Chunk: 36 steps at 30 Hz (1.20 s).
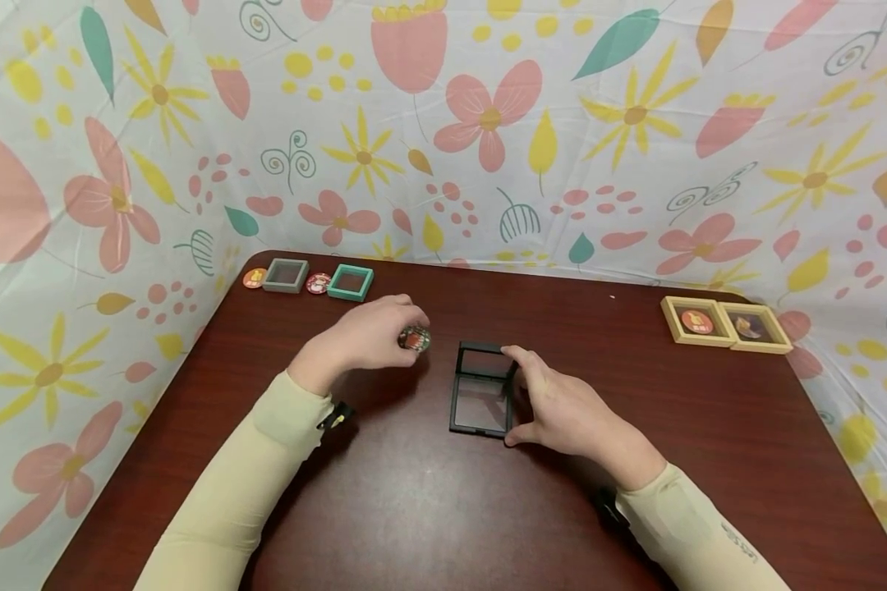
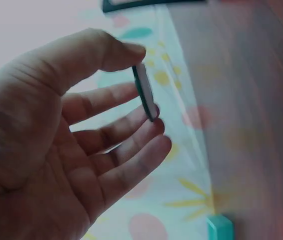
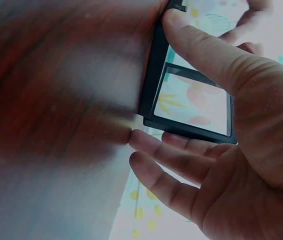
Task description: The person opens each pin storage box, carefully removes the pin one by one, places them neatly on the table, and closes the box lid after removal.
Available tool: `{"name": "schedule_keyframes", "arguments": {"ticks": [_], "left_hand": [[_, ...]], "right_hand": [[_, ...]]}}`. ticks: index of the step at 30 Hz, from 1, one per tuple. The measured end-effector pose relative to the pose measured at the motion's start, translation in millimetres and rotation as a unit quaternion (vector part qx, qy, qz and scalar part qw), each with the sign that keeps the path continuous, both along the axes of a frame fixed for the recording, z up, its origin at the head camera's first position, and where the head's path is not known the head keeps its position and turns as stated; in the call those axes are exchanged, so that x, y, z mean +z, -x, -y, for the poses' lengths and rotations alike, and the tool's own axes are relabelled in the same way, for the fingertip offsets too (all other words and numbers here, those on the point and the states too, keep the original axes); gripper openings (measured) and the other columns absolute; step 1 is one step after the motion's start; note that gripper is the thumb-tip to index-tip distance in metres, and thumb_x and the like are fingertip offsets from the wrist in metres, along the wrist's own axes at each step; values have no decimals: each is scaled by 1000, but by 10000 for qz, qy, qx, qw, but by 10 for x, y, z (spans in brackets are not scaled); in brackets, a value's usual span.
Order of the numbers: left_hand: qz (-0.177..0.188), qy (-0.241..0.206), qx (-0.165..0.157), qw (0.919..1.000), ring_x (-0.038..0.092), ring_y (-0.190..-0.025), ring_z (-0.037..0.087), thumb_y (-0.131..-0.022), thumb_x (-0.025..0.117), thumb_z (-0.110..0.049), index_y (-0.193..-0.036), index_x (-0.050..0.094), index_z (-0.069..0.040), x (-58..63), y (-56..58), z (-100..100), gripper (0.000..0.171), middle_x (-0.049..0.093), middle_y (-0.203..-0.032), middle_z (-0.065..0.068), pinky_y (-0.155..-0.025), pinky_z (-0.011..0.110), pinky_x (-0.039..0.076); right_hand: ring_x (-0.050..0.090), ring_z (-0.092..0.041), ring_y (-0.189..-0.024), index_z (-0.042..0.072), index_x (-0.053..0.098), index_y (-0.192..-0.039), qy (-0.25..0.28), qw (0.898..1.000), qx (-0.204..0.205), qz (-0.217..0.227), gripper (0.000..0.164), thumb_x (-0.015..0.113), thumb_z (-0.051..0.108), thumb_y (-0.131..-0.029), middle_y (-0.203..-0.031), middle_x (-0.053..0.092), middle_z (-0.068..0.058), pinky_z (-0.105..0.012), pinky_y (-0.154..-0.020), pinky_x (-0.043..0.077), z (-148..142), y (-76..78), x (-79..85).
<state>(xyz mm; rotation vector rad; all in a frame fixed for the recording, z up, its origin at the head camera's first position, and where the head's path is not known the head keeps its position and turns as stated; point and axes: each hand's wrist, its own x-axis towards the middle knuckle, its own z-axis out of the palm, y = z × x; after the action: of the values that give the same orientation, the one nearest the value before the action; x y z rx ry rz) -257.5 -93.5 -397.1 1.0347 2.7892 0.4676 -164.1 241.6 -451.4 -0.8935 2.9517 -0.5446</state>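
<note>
My left hand (image 1: 373,332) pinches a round badge (image 1: 415,339) with a dark green rim and a reddish middle. In the left wrist view the badge (image 2: 145,92) is edge-on between thumb and fingertips. Just right of it on the table, a black hinged display frame (image 1: 480,431) with clear film windows stands unfolded, one half flat and the other raised at the back. Along the frame's right side, my right hand (image 1: 565,406) holds it. The right wrist view shows the thumb on the black frame's edge (image 3: 154,70); the lower fingers are clear of it.
On the dark red table (image 1: 429,517), at the back left, are an orange badge (image 1: 255,278), a grey frame (image 1: 286,276), a red-and-white badge (image 1: 319,284) and a teal frame (image 1: 351,282). A yellow hinged frame (image 1: 728,342) holding badges lies at right. Floral cloth (image 1: 443,197) hangs behind.
</note>
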Motion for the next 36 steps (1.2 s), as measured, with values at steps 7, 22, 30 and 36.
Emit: {"name": "schedule_keyframes", "arguments": {"ticks": [7, 22, 30, 36], "left_hand": [[-162, 266, 436, 9986, 63, -116, 32, -96, 78, -20, -143, 72, -6, -188, 388, 172, 49, 66, -129, 13, -100, 48, 54], [-478, 1020, 478, 9925, 58, -135, 42, -99, 77, -15, -129, 73, 2, -317, 980, 251, 35, 63, -143, 24, -111, 53, 50], [-321, 1244, 604, 9899, 54, -141, 43, -104, 77, -14, -120, 74, -2, -339, 1104, 294, 21, 59, -147, 23, -111, 55, 51], [-210, 1341, 628, 9888, 50, -149, 44, -103, 79, -13, -118, 74, -3, -359, 1158, 290, 19, 56, -157, 25, -117, 55, 47]], "right_hand": [[73, -21, -94, 9, 24, -168, 12, 10000, 7, 13, 132, 107, 44, -72, -127, 66, -12, -40, -71, 58, -5, 8, -5], [71, -19, -91, 10, 23, -169, 13, 9999, -24, 126, 132, 107, 43, -73, -126, 65, -12, -38, -69, 57, 6, 1, 22], [72, -21, -95, 9, 23, -169, 6, 9999, -33, 140, 132, 107, 43, -73, -127, 65, -12, -39, -71, 57, 6, -2, 25], [72, -20, -93, 9, 23, -169, 1, 10000, -11, 65, 132, 107, 44, -73, -126, 65, -12, -40, -71, 57, 1, 4, 7]]}}
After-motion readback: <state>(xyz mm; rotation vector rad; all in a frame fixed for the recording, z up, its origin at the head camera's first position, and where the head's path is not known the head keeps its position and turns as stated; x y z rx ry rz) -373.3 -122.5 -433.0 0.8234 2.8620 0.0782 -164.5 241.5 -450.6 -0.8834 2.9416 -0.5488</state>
